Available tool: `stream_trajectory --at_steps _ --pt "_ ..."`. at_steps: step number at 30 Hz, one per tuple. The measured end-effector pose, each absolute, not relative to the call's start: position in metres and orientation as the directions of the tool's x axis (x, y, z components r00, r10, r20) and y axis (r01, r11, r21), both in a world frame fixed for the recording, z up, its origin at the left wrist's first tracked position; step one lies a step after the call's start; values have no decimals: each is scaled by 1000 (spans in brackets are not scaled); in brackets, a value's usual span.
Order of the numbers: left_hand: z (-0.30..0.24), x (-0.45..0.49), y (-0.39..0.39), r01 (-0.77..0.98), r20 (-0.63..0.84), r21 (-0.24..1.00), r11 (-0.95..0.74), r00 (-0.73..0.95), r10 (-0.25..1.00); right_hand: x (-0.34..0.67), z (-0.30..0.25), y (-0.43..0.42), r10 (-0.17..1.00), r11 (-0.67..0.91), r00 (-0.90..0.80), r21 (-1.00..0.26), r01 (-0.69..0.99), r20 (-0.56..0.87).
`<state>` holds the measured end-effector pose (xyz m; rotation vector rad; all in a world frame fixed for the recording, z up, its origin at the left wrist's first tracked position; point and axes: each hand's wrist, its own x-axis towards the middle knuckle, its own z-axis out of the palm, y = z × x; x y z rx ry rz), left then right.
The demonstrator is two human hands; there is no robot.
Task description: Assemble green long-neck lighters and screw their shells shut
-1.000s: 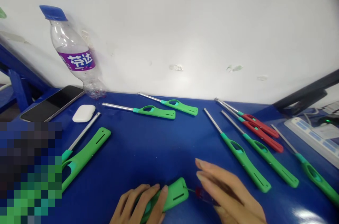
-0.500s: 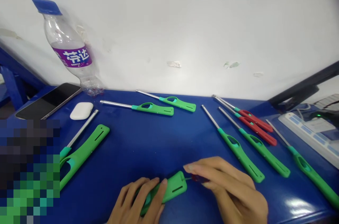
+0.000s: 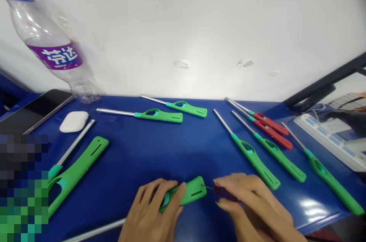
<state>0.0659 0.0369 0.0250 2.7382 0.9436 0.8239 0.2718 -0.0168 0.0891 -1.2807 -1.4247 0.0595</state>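
Observation:
My left hand point(image 3: 157, 207) is closed over a green long-neck lighter point(image 3: 194, 190) low in the middle. Its metal tube runs out to the left beneath my wrist, and its slotted handle end points right. In my right hand point(image 3: 251, 204) is a small tool with a dark red handle point(image 3: 221, 192), pinched between thumb and fingers. From it a thin metal shaft reaches the end of the lighter, near the small hole; how deep the tip sits cannot be made out. It looks like a small screwdriver. The rest of its handle is hidden by my fingers.
Several green lighters point(image 3: 253, 156) and two red lighters point(image 3: 273, 135) lie around on the blue table point(image 3: 160, 150). At the left are a clear bottle point(image 3: 51, 36), a phone point(image 3: 37, 110) and a white earbud case point(image 3: 73, 121). A power strip point(image 3: 328, 141) lies at right.
The view has shifted, and more of the held lighter's metal tube shows. My right hand with the tool has drawn slightly away from the lighter's end, baring more of the thin shaft.

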Motion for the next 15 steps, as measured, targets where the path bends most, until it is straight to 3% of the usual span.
stream_trajectory --at_steps 8,11,15 --pt "27 68 37 513 437 294 -807 678 590 266 79 -1 569 334 372 -619 711 734" --pt "27 68 38 517 429 290 -805 682 592 274 83 -12 677 270 338 -648 712 654" --pt "25 67 41 507 421 254 -824 709 566 288 91 -22 791 331 150 -622 709 593"
